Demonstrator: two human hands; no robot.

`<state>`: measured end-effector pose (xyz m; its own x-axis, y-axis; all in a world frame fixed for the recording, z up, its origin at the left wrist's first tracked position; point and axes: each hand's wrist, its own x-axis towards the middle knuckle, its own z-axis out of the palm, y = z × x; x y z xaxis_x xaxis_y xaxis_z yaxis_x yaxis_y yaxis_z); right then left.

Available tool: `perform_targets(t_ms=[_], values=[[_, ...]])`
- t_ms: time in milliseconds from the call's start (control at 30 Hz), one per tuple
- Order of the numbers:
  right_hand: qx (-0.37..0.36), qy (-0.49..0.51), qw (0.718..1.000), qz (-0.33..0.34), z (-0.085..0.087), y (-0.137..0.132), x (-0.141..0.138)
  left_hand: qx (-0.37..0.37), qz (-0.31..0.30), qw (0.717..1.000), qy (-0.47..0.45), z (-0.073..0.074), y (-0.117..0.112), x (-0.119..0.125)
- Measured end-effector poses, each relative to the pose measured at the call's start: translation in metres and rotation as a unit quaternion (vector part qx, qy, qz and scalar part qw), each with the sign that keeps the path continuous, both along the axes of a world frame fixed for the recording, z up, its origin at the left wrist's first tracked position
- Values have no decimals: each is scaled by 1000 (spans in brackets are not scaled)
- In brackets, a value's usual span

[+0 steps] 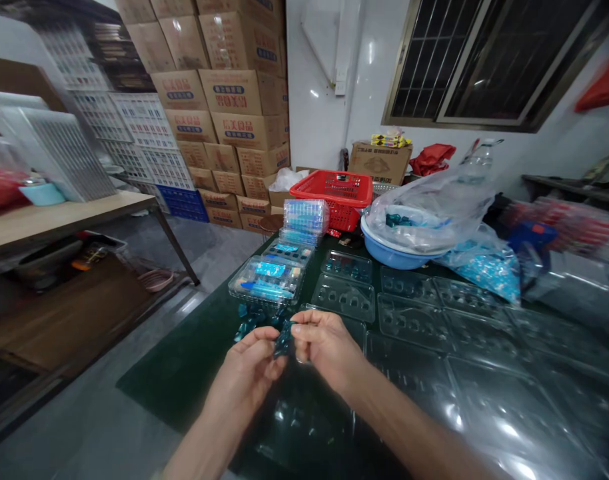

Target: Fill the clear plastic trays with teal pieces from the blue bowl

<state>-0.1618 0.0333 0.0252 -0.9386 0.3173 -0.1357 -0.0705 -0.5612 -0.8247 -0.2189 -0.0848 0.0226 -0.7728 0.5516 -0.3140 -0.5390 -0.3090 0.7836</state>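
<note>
Bare forearms (pixel 414 413) of mine stretch up from the bottom edge and meet over the dark green bench (pixel 184 373). With my left hand (pixel 253 363) I pinch one side of a shiny dark teal piece (pixel 284 339) between thumb and fingers; my right hand (pixel 324 340) grips its other side the same way, so the piece sits between my two sets of fingertips. I cannot tell exactly what it is. Just beyond my left fingers lies a loose heap of similar teal pieces (pixel 248 323).

Past that heap stands a clear box (pixel 269 279) packed with blue items, and behind it rises a stack of filled boxes (pixel 304 217). To the right of my hands, clear moulded trays (pixel 412 321) lie in rows across the bench. Farther back I see a red basket (pixel 355 217), a blue basin (pixel 399 257) with clear plastic over it, and just beside that, a bag of light blue pieces (pixel 492 270). Cardboard cartons (pixel 244 93) are piled against the wall.
</note>
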Motion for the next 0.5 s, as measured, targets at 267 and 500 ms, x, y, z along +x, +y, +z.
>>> perform_targets(t_ms=[267,500], values=[[-6,7,1000,-3,9,-1,2,13,6,1000,-26,8,-2,3],[100,39,994,-5,18,-3,10,129,-125,983,-26,23,-7,4]])
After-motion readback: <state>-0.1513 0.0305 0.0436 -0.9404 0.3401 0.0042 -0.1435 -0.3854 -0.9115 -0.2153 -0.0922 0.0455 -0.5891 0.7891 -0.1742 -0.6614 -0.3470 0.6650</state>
